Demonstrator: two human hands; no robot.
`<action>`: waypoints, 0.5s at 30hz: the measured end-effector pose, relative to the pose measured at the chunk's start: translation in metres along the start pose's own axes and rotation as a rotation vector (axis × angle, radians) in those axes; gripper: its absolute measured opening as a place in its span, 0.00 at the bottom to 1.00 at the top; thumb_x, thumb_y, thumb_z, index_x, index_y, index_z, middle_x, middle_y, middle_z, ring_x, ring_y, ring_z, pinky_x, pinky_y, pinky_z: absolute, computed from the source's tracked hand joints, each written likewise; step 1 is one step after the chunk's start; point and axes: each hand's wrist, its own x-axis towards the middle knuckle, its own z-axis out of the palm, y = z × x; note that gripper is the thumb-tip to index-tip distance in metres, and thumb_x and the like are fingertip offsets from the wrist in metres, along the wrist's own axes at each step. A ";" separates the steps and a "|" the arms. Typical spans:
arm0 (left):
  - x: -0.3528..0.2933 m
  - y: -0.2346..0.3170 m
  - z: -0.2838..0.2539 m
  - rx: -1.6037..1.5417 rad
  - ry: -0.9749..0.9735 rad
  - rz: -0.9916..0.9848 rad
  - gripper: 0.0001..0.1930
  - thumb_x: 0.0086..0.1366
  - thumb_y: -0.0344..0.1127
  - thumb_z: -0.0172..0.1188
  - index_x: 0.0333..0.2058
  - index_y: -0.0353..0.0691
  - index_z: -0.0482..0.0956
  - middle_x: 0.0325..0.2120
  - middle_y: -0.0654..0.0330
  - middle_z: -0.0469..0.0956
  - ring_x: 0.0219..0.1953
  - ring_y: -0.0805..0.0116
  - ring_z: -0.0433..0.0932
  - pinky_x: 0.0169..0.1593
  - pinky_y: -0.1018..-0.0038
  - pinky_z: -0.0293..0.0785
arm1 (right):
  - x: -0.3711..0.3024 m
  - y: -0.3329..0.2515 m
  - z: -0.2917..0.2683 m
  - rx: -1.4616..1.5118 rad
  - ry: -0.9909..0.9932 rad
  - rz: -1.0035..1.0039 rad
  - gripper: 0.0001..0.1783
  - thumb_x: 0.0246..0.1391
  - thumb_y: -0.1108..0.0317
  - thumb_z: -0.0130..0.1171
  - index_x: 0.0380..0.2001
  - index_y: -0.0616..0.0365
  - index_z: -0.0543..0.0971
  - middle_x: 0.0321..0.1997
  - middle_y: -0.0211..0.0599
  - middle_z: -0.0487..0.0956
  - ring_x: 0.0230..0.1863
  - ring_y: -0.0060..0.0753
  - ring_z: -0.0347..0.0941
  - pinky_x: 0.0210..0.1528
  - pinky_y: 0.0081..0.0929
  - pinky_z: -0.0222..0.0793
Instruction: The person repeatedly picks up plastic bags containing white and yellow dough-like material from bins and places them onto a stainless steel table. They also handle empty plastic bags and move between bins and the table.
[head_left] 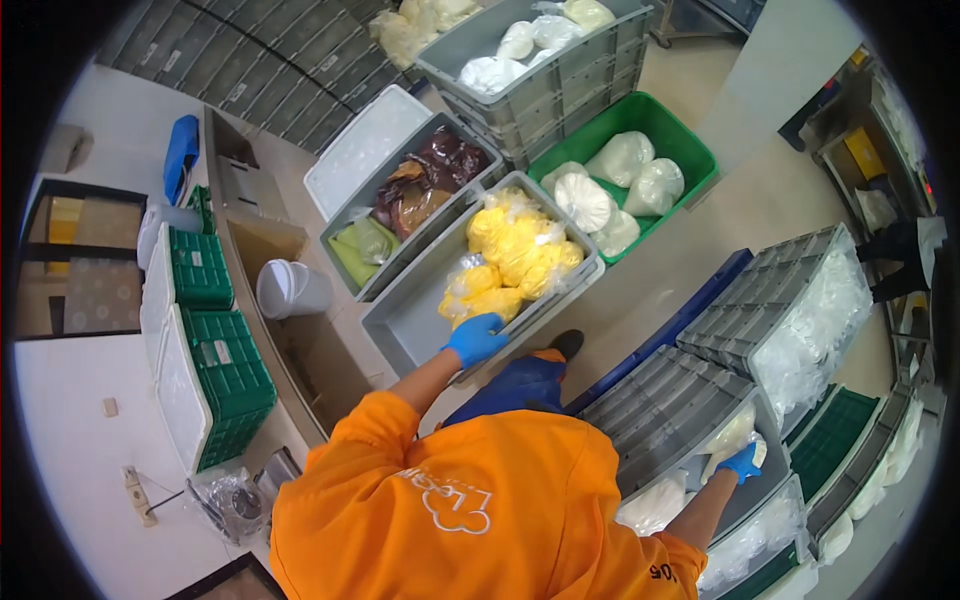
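Observation:
My left hand (475,340), in a blue glove, reaches into a grey bin (400,325) of knotted clear bags with bright yellow contents (520,250). Its fingers are curled over the nearest yellow bag (487,300), and their tips are partly hidden. On my other side, my right hand (742,462), also gloved in blue, is stretched down into another grey bin (765,490). There it closes on a cream-coloured bag (760,453), the grip partly hidden by the hand itself. Further pale bags (655,505) lie in that bin.
Beyond the yellow bags stand a green bin (690,135) of white bags, stacked grey bins (560,95), and a bin with dark brown bags (430,180). A white bucket (293,290) and green crates (225,375) are at left. A blue rail (660,330) edges the floor.

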 end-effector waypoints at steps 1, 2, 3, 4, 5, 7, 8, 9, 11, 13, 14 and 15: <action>-0.003 -0.012 0.002 -0.074 0.051 -0.113 0.22 0.60 0.48 0.61 0.46 0.38 0.81 0.42 0.47 0.82 0.45 0.53 0.81 0.52 0.64 0.75 | 0.007 0.002 0.000 0.037 -0.077 -0.021 0.49 0.50 0.42 0.67 0.66 0.52 0.57 0.64 0.54 0.68 0.59 0.52 0.71 0.57 0.54 0.73; 0.001 -0.018 0.010 -0.108 0.046 -0.155 0.22 0.60 0.48 0.61 0.46 0.38 0.81 0.42 0.48 0.82 0.45 0.54 0.81 0.52 0.64 0.75 | 0.013 0.008 0.000 0.075 -0.153 -0.037 0.50 0.50 0.41 0.66 0.68 0.51 0.54 0.66 0.54 0.66 0.60 0.53 0.71 0.57 0.55 0.73; 0.010 -0.027 0.019 -0.138 0.027 -0.188 0.22 0.60 0.48 0.60 0.46 0.38 0.81 0.43 0.48 0.82 0.45 0.54 0.82 0.52 0.65 0.75 | 0.035 0.027 -0.001 0.336 -0.333 -0.045 0.56 0.51 0.39 0.63 0.72 0.49 0.44 0.70 0.52 0.63 0.65 0.55 0.66 0.61 0.57 0.68; 0.015 -0.033 0.024 -0.168 0.028 -0.235 0.22 0.60 0.48 0.60 0.46 0.37 0.81 0.43 0.48 0.83 0.46 0.55 0.82 0.52 0.65 0.75 | 0.038 0.030 0.000 0.291 -0.307 -0.007 0.57 0.52 0.40 0.62 0.73 0.48 0.41 0.70 0.51 0.62 0.65 0.56 0.65 0.63 0.58 0.66; 0.023 -0.013 0.022 -0.150 -0.099 -0.247 0.22 0.60 0.48 0.61 0.46 0.37 0.81 0.43 0.49 0.82 0.47 0.56 0.81 0.53 0.66 0.75 | 0.040 0.030 0.002 0.250 -0.277 0.029 0.59 0.52 0.40 0.62 0.73 0.48 0.37 0.71 0.51 0.62 0.66 0.56 0.64 0.64 0.58 0.64; 0.038 0.005 0.041 -0.182 -0.090 -0.061 0.23 0.58 0.51 0.59 0.42 0.38 0.81 0.42 0.45 0.81 0.45 0.48 0.80 0.50 0.61 0.74 | 0.045 0.032 0.008 0.305 -0.227 0.057 0.53 0.57 0.42 0.56 0.75 0.50 0.40 0.71 0.49 0.63 0.66 0.54 0.64 0.68 0.54 0.60; 0.050 0.032 0.037 -0.112 -0.165 -0.009 0.22 0.58 0.51 0.59 0.41 0.38 0.81 0.41 0.45 0.81 0.45 0.48 0.80 0.51 0.60 0.74 | 0.065 0.048 0.006 0.371 -0.348 0.027 0.50 0.59 0.42 0.54 0.74 0.51 0.44 0.70 0.49 0.64 0.66 0.53 0.64 0.68 0.53 0.60; 0.065 0.066 0.029 -0.046 -0.257 0.056 0.22 0.58 0.51 0.58 0.41 0.38 0.80 0.41 0.44 0.81 0.44 0.48 0.80 0.51 0.60 0.74 | 0.097 0.068 -0.006 0.436 -0.449 -0.004 0.47 0.60 0.43 0.53 0.73 0.51 0.48 0.70 0.48 0.64 0.66 0.52 0.65 0.68 0.52 0.60; 0.095 0.110 0.031 -0.001 -0.328 0.114 0.21 0.60 0.48 0.61 0.45 0.39 0.79 0.42 0.47 0.81 0.44 0.51 0.80 0.52 0.61 0.75 | 0.085 0.064 0.003 0.442 -0.410 -0.020 0.40 0.63 0.52 0.55 0.72 0.52 0.52 0.66 0.49 0.67 0.59 0.50 0.71 0.60 0.51 0.71; 0.126 0.150 0.042 -0.035 -0.282 0.211 0.20 0.60 0.48 0.60 0.44 0.39 0.79 0.41 0.47 0.81 0.44 0.51 0.80 0.51 0.61 0.75 | 0.047 0.034 0.010 0.432 -0.383 -0.001 0.36 0.63 0.54 0.56 0.69 0.52 0.56 0.63 0.47 0.69 0.58 0.48 0.71 0.58 0.48 0.72; 0.142 0.170 0.050 -0.052 -0.288 0.274 0.20 0.60 0.48 0.60 0.44 0.39 0.79 0.40 0.47 0.81 0.43 0.51 0.80 0.50 0.61 0.75 | 0.046 0.034 -0.003 0.429 -0.339 0.017 0.34 0.63 0.55 0.56 0.68 0.53 0.58 0.62 0.46 0.70 0.57 0.47 0.71 0.57 0.47 0.73; 0.163 0.192 0.060 -0.017 -0.298 0.381 0.20 0.61 0.48 0.60 0.45 0.39 0.79 0.39 0.47 0.81 0.41 0.51 0.80 0.49 0.62 0.75 | 0.075 0.054 -0.013 0.503 -0.370 -0.046 0.36 0.63 0.57 0.57 0.69 0.51 0.56 0.63 0.45 0.68 0.56 0.46 0.71 0.55 0.46 0.73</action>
